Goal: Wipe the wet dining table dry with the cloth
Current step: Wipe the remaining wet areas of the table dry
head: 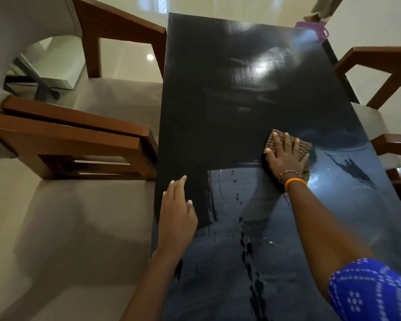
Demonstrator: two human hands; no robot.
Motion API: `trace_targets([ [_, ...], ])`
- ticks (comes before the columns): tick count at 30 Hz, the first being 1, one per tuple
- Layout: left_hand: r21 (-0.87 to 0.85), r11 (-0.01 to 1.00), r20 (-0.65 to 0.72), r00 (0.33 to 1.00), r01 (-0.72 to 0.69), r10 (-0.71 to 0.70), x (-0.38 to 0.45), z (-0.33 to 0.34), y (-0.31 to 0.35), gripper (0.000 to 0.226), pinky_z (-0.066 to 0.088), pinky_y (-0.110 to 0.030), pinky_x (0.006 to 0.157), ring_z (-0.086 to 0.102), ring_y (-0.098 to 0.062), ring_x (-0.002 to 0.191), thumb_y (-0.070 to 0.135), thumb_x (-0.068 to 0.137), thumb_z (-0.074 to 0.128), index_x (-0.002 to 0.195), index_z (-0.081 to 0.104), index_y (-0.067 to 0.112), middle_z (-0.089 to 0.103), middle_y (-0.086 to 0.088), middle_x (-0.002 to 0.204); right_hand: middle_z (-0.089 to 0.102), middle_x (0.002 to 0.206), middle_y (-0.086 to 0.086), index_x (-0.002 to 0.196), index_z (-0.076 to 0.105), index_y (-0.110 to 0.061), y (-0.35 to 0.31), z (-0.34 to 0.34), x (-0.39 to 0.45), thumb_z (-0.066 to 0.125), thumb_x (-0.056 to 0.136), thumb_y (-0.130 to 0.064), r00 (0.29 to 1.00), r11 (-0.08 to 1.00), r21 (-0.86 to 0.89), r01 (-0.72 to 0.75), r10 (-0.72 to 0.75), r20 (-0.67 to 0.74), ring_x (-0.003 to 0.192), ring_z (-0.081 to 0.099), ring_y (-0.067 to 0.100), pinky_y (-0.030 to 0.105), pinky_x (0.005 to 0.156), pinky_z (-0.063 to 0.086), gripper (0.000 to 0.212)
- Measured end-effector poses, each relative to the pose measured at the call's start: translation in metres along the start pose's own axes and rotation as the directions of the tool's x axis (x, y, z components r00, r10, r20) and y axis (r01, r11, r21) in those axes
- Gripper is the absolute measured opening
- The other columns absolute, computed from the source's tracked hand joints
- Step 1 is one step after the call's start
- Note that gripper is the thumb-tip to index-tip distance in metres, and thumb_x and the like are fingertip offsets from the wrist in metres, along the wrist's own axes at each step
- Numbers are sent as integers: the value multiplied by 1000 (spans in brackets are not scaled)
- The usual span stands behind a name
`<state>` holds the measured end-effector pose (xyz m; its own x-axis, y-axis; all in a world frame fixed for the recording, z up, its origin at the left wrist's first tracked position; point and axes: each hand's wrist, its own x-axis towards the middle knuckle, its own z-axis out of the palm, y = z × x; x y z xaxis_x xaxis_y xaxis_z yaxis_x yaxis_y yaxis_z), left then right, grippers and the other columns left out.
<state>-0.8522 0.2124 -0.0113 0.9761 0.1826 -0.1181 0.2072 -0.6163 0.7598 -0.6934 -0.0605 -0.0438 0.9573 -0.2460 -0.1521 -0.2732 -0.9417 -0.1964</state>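
Observation:
A long black glossy dining table point(241, 89) runs away from me. Its near half shines with a wet film, streaks and droplets. My right hand point(285, 158) lies flat with spread fingers on a folded brown striped cloth point(299, 147), pressing it on the tabletop right of centre. An orange band and a bead bracelet circle that wrist. My left hand point(177, 214) rests palm down on the table near its left edge, fingers together, holding nothing.
Wooden chairs with beige cushions stand at the left point(79, 140) and at the right point(384, 66) of the table. A purple object point(310, 27) sits at the far right corner. The pale tiled floor point(125, 61) lies beyond.

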Motion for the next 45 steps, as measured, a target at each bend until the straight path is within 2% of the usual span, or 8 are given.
trace_targets([
  [6,-8,1000,-22,1000,22,-22,-24,-12,-12,58,19,-37,117,20,-14,141,6,92,43,144,24,22,30,-1,150,-1,160,-8,147,8,-43,-106,36,-68,34,94,-49,958,958,-19,285,-284,35,147,-7,24,64,111,-4,59],
  [10,48,999,-75,997,-8,12,-29,-16,-7,58,20,-38,117,31,-16,135,5,89,47,142,28,16,38,-4,144,-4,160,-6,148,8,-39,-168,55,-102,33,95,-48,830,836,-8,548,-542,134,147,-10,26,66,110,-7,59],
  [15,118,993,-80,997,9,0,-31,-1,17,58,19,-38,117,34,-18,134,9,88,53,141,30,12,41,-6,143,0,160,-7,147,9,-42,-150,49,-90,35,94,-52,646,656,-14,754,-738,197,147,-6,25,64,113,-3,60],
  [18,128,992,-61,998,6,2,-28,25,44,58,16,-37,118,32,-16,136,11,88,53,141,30,13,39,-5,143,2,160,-7,146,9,-43,-110,38,-67,34,92,-55,603,609,-34,793,-774,193,147,-3,25,61,113,-1,61],
  [23,99,993,34,998,-56,52,-17,96,105,57,15,-37,118,32,-15,135,13,88,52,141,31,15,38,-2,143,9,159,-9,145,14,-45,0,9,-12,38,89,-56,726,724,-68,687,-680,99,147,3,23,62,114,6,62],
  [28,100,983,152,979,-156,139,-3,175,167,58,6,-32,117,29,-15,135,16,90,50,143,27,17,36,0,143,14,158,-13,144,18,-48,139,-26,47,41,87,-53,883,879,-95,467,-469,-4,147,8,20,59,113,10,61],
  [32,144,963,242,952,-228,189,2,222,202,59,6,-36,118,26,-15,137,18,90,49,143,25,16,34,0,143,14,159,-9,145,19,-44,226,-48,87,42,89,-51,948,948,-84,308,-313,-53,147,8,22,59,114,10,61],
  [45,207,945,210,955,-253,210,31,257,218,52,4,-33,117,27,-17,138,13,88,52,137,36,16,43,0,137,2,160,-7,146,9,-43,236,-64,213,34,93,-54,970,972,-10,235,-234,73,147,-6,26,63,113,2,60],
])
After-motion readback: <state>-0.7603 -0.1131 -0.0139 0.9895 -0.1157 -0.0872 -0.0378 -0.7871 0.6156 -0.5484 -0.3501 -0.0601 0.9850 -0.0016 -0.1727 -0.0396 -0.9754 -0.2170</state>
